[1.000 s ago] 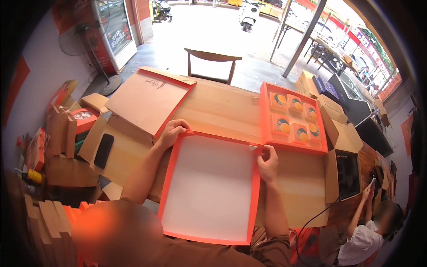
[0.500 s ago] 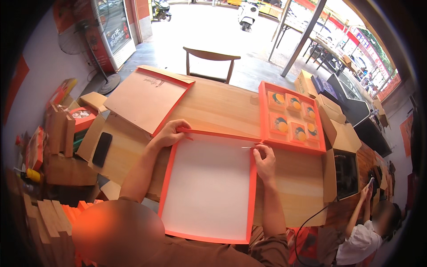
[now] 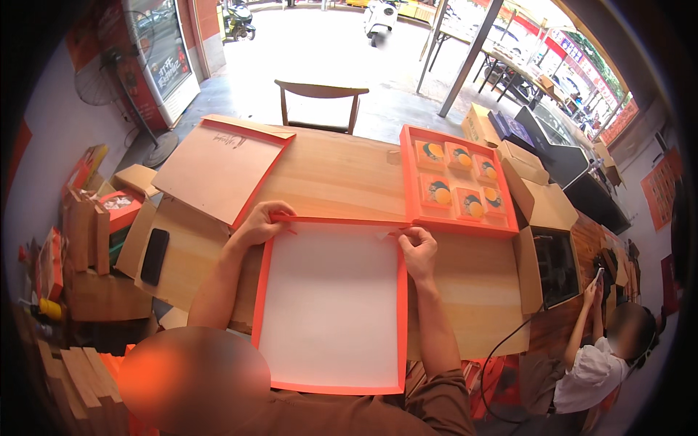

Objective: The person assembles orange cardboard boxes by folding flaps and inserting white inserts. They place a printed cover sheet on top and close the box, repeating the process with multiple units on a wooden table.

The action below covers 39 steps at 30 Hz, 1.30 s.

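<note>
In front of me lies a shallow cardboard box piece (image 3: pixel 331 305), white inside with orange-red edges; its near end reaches my body. My left hand (image 3: pixel 263 223) is closed on its far left corner, fingers pinching the orange-red flap. At the far right corner my right hand (image 3: pixel 419 250) pinches the flap between thumb and fingers; a small pale tab shows beside the fingertips. Just beyond that hand stands an orange-red tray box (image 3: pixel 408 174) holding several small square packs (image 3: pixel 440 192) with yellow circles. A pinkish box cover (image 3: pixel 218 171) with orange-red sides lies at the far left.
A black phone (image 3: pixel 154 256) rests at the table's left. An open brown carton (image 3: pixel 534 269) stands at the right, with a dark cable near it. Beyond the wooden table (image 3: pixel 342 174) is a chair (image 3: pixel 320 90). Another person (image 3: pixel 596 363) sits at the lower right holding a phone.
My right fingers have closed more tightly at the far right corner, and the pale tab there has shifted. The left hand keeps its hold. The whole view has shifted slightly.
</note>
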Each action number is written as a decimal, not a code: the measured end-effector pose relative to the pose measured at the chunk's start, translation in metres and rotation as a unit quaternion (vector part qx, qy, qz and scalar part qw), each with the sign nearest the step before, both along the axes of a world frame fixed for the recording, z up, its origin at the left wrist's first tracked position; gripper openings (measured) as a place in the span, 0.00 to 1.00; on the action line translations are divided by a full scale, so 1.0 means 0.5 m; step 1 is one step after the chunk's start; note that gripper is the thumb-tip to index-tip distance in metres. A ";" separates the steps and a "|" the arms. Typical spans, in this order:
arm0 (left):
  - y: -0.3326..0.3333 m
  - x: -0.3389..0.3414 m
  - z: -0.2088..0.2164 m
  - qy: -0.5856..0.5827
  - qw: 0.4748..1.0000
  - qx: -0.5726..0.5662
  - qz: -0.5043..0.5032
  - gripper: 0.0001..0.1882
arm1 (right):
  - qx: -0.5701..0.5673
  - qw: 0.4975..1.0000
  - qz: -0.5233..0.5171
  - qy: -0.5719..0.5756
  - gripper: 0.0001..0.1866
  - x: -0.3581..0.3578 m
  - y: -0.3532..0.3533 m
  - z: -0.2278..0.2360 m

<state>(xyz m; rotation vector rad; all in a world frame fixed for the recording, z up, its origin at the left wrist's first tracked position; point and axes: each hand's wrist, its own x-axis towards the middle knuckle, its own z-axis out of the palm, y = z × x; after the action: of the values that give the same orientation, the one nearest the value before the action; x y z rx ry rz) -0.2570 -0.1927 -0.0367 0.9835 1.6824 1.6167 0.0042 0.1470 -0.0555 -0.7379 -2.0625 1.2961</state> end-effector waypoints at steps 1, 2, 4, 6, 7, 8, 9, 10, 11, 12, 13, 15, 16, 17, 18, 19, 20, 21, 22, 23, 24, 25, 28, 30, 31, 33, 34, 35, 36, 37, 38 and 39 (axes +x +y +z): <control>0.000 -0.001 -0.003 0.003 1.000 0.000 -0.006 0.06 | -0.022 1.000 0.002 -0.010 0.08 0.001 0.002 0.001; 0.002 -0.002 -0.004 0.006 1.000 0.000 -0.013 0.08 | -0.049 0.999 0.002 0.011 0.08 0.001 0.004 0.001; 0.003 -0.002 -0.004 0.015 1.000 -0.001 -0.022 0.09 | -0.103 0.993 0.003 0.051 0.09 -0.002 0.006 -0.003; 0.004 -0.001 0.000 0.028 0.999 -0.003 -0.025 0.10 | -0.109 0.988 0.007 0.110 0.10 -0.007 0.006 -0.007; 0.008 -0.001 -0.001 0.029 0.999 0.004 -0.029 0.10 | -0.111 0.984 0.010 0.139 0.11 -0.009 0.007 -0.008; 0.008 -0.001 -0.006 0.030 0.999 0.011 -0.030 0.10 | -0.107 0.986 0.015 0.127 0.12 -0.010 -0.001 0.004; 0.007 0.001 -0.007 0.030 0.999 0.017 -0.030 0.10 | -0.104 0.988 0.020 0.114 0.13 -0.007 -0.013 0.027; 0.005 0.003 -0.005 0.033 0.999 0.016 -0.028 0.09 | -0.101 0.989 0.025 0.101 0.15 -0.005 -0.020 0.040; 0.007 0.007 0.000 0.035 0.999 0.015 -0.028 0.09 | -0.057 0.996 0.036 0.058 0.16 -0.002 -0.018 0.040; 0.009 0.011 0.004 0.037 0.999 0.014 -0.027 0.09 | -0.013 0.999 0.048 0.015 0.17 0.004 -0.014 0.041; 0.011 0.012 0.007 0.036 0.999 0.006 -0.025 0.08 | 0.031 0.997 0.060 -0.029 0.18 0.010 -0.010 0.041; 0.006 0.015 0.011 0.033 0.999 -0.011 -0.016 0.06 | 0.031 0.997 0.062 -0.017 0.19 0.011 -0.011 0.033; 0.008 0.016 0.015 0.049 0.999 -0.021 -0.012 0.06 | 0.031 0.997 0.063 -0.011 0.19 0.011 -0.012 0.030; 0.012 0.018 0.019 0.064 0.997 -0.031 -0.006 0.05 | 0.038 0.997 0.062 -0.009 0.19 0.010 -0.014 0.031; 0.014 0.021 0.022 0.079 0.996 -0.041 -0.001 0.04 | 0.044 0.997 0.061 -0.007 0.18 0.010 -0.016 0.034; 0.014 0.026 0.025 0.064 0.997 -0.039 0.005 0.04 | 0.050 0.997 0.059 -0.004 0.18 0.010 -0.018 0.035; 0.018 0.032 0.030 0.050 0.998 -0.035 0.009 0.04 | 0.059 0.996 0.064 0.013 0.17 0.010 -0.015 0.031; 0.019 0.034 0.033 0.036 0.999 -0.031 0.013 0.05 | 0.068 0.995 0.069 0.030 0.16 0.009 -0.012 0.025; 0.017 0.032 0.029 0.050 0.998 -0.029 0.014 0.05 | 0.077 0.993 0.072 0.047 0.15 0.008 -0.010 0.020; 0.016 0.030 0.023 0.062 0.998 -0.029 0.015 0.04 | 0.076 0.994 0.071 0.022 0.14 0.007 -0.013 0.027; 0.015 0.028 0.018 0.074 0.997 -0.028 0.017 0.04 | 0.077 0.995 0.070 -0.002 0.14 0.008 -0.014 0.035; 0.013 0.027 0.014 0.078 0.996 -0.030 0.022 0.05 | 0.077 0.994 0.068 -0.026 0.13 0.009 -0.016 0.045; 0.016 0.028 0.015 0.108 0.993 -0.038 0.035 0.06 | 0.100 0.991 0.058 -0.062 0.14 0.012 -0.025 0.067; 0.025 0.035 0.024 0.151 0.986 -0.044 0.044 0.07 | 0.139 0.987 0.071 -0.046 0.16 0.015 -0.024 0.067; 0.027 0.038 0.031 0.160 0.985 -0.050 0.048 0.07 | 0.159 0.983 0.078 -0.039 0.17 0.017 -0.025 0.067; 0.028 0.044 0.044 0.178 0.981 -0.059 0.057 0.08 | 0.186 0.976 0.104 -0.030 0.18 0.020 -0.022 0.070; 0.030 0.045 0.043 0.184 0.979 -0.059 0.060 0.08 | 0.200 0.972 0.118 -0.026 0.18 0.023 -0.021 0.073; 0.028 0.045 0.043 0.191 0.978 -0.060 0.064 0.08 | 0.196 0.973 0.122 -0.023 0.18 0.023 -0.024 0.077; 0.027 0.045 0.042 0.198 0.976 -0.061 0.069 0.09 | 0.192 0.973 0.126 -0.020 0.19 0.025 -0.028 0.083; 0.027 0.044 0.042 0.196 0.977 -0.059 0.065 0.09 | 0.188 0.973 0.130 -0.017 0.19 0.026 -0.028 0.088; 0.026 0.043 0.041 0.193 0.978 -0.057 0.062 0.09 | 0.189 0.972 0.136 -0.017 0.19 0.028 -0.027 0.089; 0.026 0.043 0.041 0.191 0.978 -0.055 0.059 0.09 | 0.191 0.971 0.142 -0.017 0.18 0.029 -0.025 0.090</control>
<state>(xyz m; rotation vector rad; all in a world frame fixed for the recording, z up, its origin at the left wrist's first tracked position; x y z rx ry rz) -0.2356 -0.1797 -0.0163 1.2165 2.0962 1.4537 0.0186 0.1345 -0.0105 -0.3008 -2.4142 0.9816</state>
